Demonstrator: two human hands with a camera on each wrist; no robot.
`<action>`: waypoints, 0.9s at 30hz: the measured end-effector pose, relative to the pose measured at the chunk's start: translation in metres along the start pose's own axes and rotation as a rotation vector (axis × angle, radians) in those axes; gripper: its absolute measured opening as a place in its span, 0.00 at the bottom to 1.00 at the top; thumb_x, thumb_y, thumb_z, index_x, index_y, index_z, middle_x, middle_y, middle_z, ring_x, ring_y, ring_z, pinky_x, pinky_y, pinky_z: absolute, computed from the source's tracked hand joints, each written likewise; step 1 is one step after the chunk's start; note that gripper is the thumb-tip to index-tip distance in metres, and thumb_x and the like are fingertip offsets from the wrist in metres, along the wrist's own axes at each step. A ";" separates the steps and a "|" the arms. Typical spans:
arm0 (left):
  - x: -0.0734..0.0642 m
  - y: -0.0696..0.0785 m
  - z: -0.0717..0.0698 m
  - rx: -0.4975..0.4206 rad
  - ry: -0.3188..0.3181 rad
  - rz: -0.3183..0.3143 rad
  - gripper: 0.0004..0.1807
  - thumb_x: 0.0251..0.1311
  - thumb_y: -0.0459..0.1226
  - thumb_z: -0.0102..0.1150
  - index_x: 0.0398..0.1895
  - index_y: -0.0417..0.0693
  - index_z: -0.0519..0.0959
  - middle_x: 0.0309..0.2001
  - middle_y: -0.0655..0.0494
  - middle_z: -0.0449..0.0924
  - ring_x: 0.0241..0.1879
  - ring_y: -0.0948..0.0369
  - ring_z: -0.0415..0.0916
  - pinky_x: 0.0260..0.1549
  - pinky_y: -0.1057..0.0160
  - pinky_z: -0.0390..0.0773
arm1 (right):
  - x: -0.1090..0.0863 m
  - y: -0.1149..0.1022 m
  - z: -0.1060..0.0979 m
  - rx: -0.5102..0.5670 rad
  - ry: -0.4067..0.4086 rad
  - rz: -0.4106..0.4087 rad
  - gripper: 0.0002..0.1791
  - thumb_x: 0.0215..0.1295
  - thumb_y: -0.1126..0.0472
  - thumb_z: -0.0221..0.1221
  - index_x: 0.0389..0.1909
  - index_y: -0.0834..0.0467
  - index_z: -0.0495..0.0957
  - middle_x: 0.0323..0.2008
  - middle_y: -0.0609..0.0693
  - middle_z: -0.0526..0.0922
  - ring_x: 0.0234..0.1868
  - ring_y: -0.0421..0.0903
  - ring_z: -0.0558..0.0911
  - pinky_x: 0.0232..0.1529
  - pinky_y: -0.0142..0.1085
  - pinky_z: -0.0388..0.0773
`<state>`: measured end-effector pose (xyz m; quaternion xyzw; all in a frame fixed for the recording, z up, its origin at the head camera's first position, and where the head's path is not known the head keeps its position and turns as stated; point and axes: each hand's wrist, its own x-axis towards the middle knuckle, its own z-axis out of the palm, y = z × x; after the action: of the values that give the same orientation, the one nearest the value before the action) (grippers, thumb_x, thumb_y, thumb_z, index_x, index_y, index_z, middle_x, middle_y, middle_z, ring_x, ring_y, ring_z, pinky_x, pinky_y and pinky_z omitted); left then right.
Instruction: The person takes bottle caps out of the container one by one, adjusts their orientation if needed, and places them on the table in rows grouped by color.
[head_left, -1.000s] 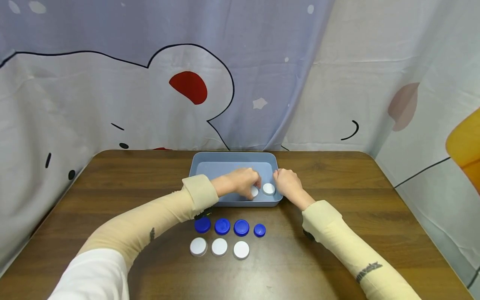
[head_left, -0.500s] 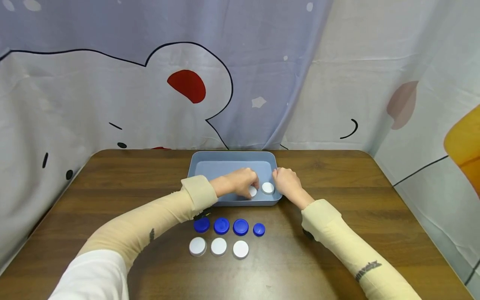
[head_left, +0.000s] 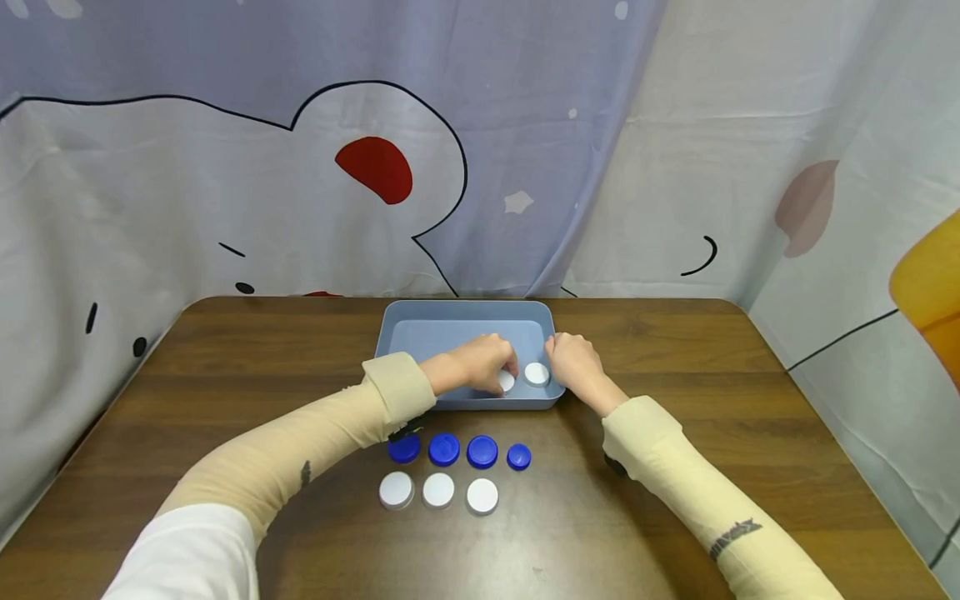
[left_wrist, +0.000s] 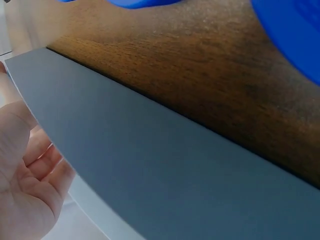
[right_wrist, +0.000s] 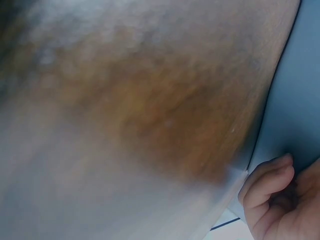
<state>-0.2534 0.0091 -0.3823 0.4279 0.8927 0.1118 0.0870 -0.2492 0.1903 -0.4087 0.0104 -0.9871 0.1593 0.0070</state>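
Note:
A shallow blue-grey tray (head_left: 465, 310) lies at the table's far edge. My left hand (head_left: 480, 361) reaches into it from the left and pinches a white round cap (head_left: 507, 382) between thumb and fingers. Another white cap (head_left: 536, 374) lies just right of that one, inside the tray. At the tray's right side, my right hand (head_left: 573, 360) grips the rim with curled fingers. The right wrist view shows its curled fingers (right_wrist: 267, 185) against the tray's outer wall. In the left wrist view, the tray's front wall (left_wrist: 150, 150) hides the caps.
Before the tray, several blue caps stand in a row, among them a blue cap (head_left: 482, 452) and a smaller blue cap (head_left: 518, 457). Three white caps, one a white cap (head_left: 438, 490), line up nearer on the wooden table (head_left: 660, 500). A patterned curtain (head_left: 525, 150) hangs behind.
The head view has shifted slightly. Both hands, the tray and the caps keep nearly the same places.

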 end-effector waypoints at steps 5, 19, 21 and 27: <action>0.000 0.002 -0.002 0.010 0.001 -0.007 0.15 0.41 0.34 0.75 0.36 0.43 0.86 0.36 0.53 0.87 0.37 0.59 0.81 0.37 0.65 0.80 | 0.001 0.001 0.000 -0.001 0.001 0.003 0.22 0.72 0.55 0.41 0.29 0.64 0.77 0.40 0.69 0.83 0.42 0.67 0.82 0.37 0.56 0.78; -0.003 0.008 -0.010 0.043 0.033 0.007 0.18 0.40 0.34 0.75 0.39 0.40 0.85 0.39 0.50 0.86 0.40 0.57 0.83 0.40 0.63 0.81 | -0.001 0.000 0.000 -0.001 0.011 -0.018 0.22 0.71 0.56 0.42 0.28 0.66 0.77 0.38 0.69 0.83 0.41 0.67 0.82 0.37 0.56 0.78; -0.004 0.010 -0.014 0.042 0.046 0.011 0.18 0.40 0.34 0.75 0.39 0.40 0.85 0.39 0.51 0.86 0.40 0.57 0.82 0.40 0.64 0.80 | -0.001 -0.001 0.000 -0.002 0.008 -0.015 0.22 0.71 0.56 0.41 0.28 0.65 0.77 0.38 0.69 0.83 0.41 0.67 0.82 0.36 0.56 0.78; -0.016 0.024 -0.027 0.007 0.112 0.051 0.18 0.40 0.37 0.75 0.38 0.42 0.85 0.37 0.54 0.87 0.37 0.61 0.80 0.38 0.65 0.79 | 0.000 -0.001 -0.001 -0.006 -0.005 -0.007 0.22 0.72 0.56 0.41 0.27 0.65 0.76 0.38 0.69 0.83 0.40 0.66 0.82 0.35 0.55 0.78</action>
<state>-0.2327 0.0077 -0.3491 0.4440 0.8852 0.1347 0.0326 -0.2488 0.1893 -0.4076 0.0140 -0.9876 0.1562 0.0051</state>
